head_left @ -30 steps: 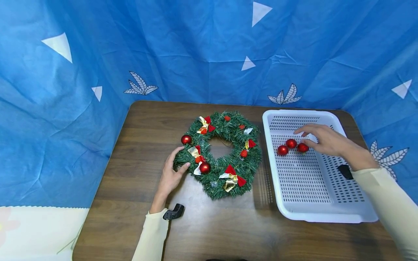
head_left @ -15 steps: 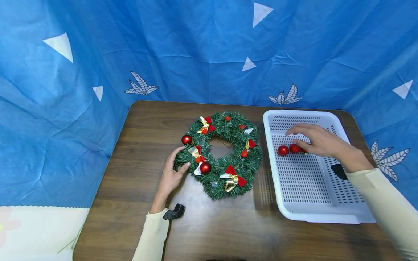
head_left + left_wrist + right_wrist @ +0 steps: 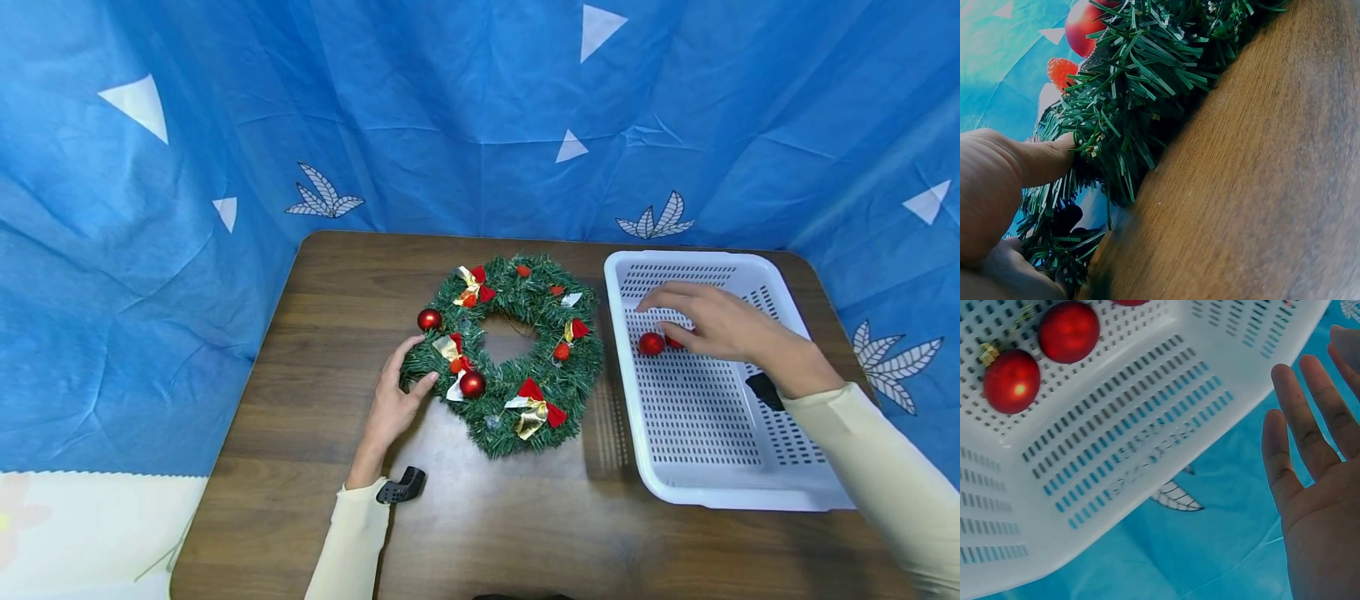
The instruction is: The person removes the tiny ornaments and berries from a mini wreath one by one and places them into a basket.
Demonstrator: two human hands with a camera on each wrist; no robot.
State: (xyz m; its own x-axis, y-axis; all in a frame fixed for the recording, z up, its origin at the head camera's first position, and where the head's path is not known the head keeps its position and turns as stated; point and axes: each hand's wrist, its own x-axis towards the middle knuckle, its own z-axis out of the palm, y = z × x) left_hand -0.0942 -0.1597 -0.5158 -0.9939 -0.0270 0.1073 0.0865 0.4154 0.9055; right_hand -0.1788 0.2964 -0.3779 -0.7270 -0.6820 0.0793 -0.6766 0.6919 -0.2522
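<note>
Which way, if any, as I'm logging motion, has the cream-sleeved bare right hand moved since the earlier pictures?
Yes: the right hand has moved left in the head view, judged against the white perforated plastic basket.

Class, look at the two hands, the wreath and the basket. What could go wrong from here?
1. The red balls in the white basket are round and lie with nothing visibly holding them, so the right hand might nudge one away.
2. The shiny ball at the wreath's outer edge sits near the left hand and could be knocked.
3. The left hand grips the wreath, so a tug might shift it.
</note>
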